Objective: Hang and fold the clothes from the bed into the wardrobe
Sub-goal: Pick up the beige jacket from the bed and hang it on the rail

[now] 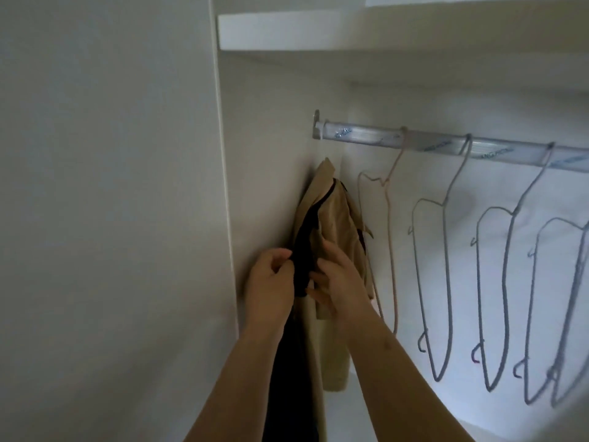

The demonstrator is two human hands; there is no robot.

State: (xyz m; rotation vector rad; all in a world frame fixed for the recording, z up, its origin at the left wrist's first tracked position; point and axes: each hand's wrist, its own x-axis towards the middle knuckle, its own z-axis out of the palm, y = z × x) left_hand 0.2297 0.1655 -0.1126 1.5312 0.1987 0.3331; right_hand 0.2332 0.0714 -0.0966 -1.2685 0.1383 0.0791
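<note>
Wardrobe (pixel 280 100) interior: beige jacket (pixel 338 215) hangs below the rail's (pixel 446 143) left end, against the side wall. Left hand (pixel 271 282) pinches its dark garment (pixel 304 250); right hand (pixel 341 275) grips the jacket. Bare wire hangers (pixel 441 282) hang alongside.

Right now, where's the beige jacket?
In the head view, the beige jacket hangs left of centre, below the rail's left end, against the wardrobe's side wall and left of the pink hanger.
</note>
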